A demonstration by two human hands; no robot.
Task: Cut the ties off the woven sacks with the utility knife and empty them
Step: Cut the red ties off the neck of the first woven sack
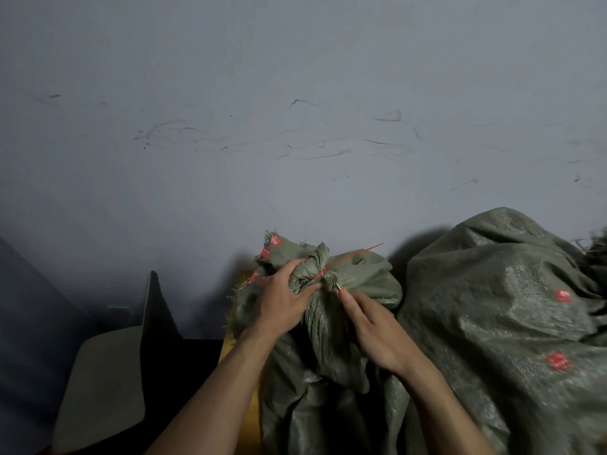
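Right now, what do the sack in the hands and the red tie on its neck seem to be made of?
Sack: woven plastic, likely polypropylene; olive-green, slightly glossy, visible weave, frayed strands at the mouth. Tie: thin red plastic, probably a cable tie; its stiff tail sticks straight out from the bunched neck.

Knife [341, 291]: only an orange tip and a sliver of blade show; the rest is hidden inside the right hand [377, 330].
Tie [354, 256]: loop buried in the neck folds of the near sack [328, 339].
Far sack [492, 307]: cut off by the right and bottom edges.
Red labels [563, 295]: print too blurred to read.
Yellow object [244, 412], lower centre: mostly covered by the near sack.
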